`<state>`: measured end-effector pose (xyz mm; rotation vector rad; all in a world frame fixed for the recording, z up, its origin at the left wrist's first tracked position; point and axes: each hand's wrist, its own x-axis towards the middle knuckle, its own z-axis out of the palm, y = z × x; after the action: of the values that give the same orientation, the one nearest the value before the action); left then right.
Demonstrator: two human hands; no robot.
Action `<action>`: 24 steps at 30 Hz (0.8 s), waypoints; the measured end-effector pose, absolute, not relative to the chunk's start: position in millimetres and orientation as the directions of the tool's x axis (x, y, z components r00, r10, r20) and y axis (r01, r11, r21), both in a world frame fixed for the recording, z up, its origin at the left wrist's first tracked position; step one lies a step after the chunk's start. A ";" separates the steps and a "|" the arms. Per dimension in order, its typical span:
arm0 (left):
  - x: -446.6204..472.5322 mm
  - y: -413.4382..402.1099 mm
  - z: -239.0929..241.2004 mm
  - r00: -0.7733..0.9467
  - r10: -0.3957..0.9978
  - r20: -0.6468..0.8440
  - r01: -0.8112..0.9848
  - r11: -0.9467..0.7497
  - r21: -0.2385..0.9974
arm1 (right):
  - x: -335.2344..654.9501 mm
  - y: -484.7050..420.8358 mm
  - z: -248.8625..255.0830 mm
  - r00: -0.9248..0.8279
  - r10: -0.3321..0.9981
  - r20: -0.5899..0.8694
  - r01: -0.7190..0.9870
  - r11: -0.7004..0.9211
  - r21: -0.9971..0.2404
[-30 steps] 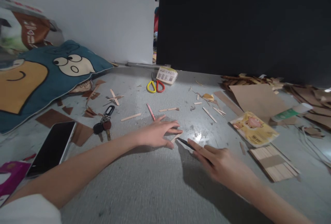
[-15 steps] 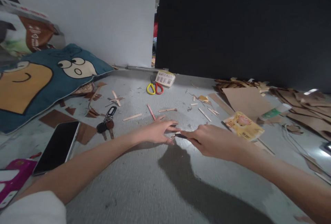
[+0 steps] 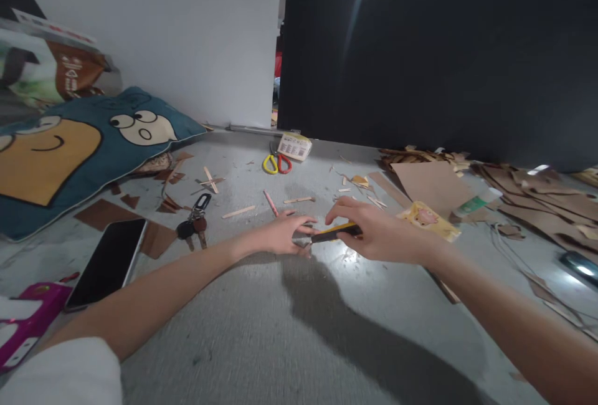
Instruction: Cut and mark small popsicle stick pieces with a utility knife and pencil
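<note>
In my right hand (image 3: pixel 374 227) is a yellow and black utility knife (image 3: pixel 336 232), its front end pointing left at my other hand. My left hand (image 3: pixel 284 233) rests low over the grey tabletop, thumb and fingers curled around a small spot by the knife's tip. Whatever lies between those fingertips is too small to make out. Just beyond the left hand lie a pink-and-white stick (image 3: pixel 270 202) and a thin wooden stick (image 3: pixel 299 200). Another flat wooden stick (image 3: pixel 238 212) is to their left.
Scissors (image 3: pixel 277 164) and a small packet (image 3: pixel 295 146) lie at the back. Left are keys (image 3: pixel 199 224), a phone (image 3: pixel 108 262) and a cushion (image 3: pixel 93 149). Right are a yellow packet (image 3: pixel 432 221), a glue stick (image 3: pixel 476 203), brown card (image 3: pixel 432 185) and a mouse (image 3: pixel 579 266).
My right hand has lifted slightly and its fingers have shifted on the knife, showing more of the yellow handle. The left hand stays nearly in place. The view has moved a little.
</note>
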<state>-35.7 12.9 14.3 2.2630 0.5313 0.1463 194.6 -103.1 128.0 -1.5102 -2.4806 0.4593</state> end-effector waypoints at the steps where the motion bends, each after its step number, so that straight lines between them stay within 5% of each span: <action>1: -36.0 13.1 13.5 0.910 0.412 -0.051 0.314 -0.602 0.734 | 193.7 -101.6 129.4 -0.453 0.891 0.023 0.811 0.423 -0.403; 12: -37.7 6.9 11.4 0.891 0.454 0.022 0.297 -0.619 0.727 | 186.6 -83.0 104.7 -0.212 0.970 0.119 0.562 0.221 -0.797; 19: -34.4 0.2 15.7 0.872 0.488 0.041 0.320 -0.632 0.706 | 176.3 -72.7 80.8 -0.097 0.930 0.356 0.440 0.361 -0.822; 24: -32.8 -4.0 22.2 0.856 0.515 0.048 0.368 -0.672 0.643 | 176.8 -70.8 61.0 -0.129 0.914 0.384 0.295 0.405 -0.866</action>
<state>-32.8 -4.0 22.2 2.3800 0.6381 0.2967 176.8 -70.8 61.0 -1.0789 -1.6552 0.7712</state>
